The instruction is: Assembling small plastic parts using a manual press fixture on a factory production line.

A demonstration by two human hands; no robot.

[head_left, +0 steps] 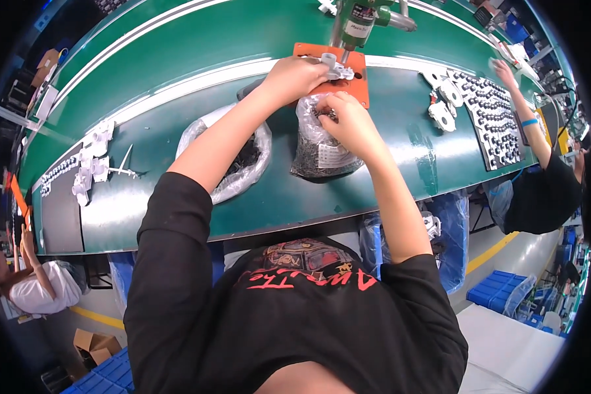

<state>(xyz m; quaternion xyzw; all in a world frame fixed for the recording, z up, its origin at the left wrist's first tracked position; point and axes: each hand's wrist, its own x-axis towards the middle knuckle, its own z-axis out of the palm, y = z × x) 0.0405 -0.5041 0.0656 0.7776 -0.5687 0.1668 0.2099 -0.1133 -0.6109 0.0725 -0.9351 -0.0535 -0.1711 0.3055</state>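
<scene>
My left hand (294,80) is closed on a white plastic part (335,68), which rests on an orange plate (357,93) beneath the tip of a green press (357,25). Just nearer to me, my right hand (347,121) is at the mouth of a clear plastic bag (322,157) full of small dark metal pieces. Its fingers are curled together, and whatever they pinch is hidden. Under my left forearm stands a wider, open plastic-lined bag (261,148) with dark pieces inside.
White plastic parts (93,164) lie at the left, and more white parts (444,105) at the right. Beside those is a tray of black round pieces (487,118). Blue bins (454,230) sit below the table edge. Co-workers (538,177) are at both sides.
</scene>
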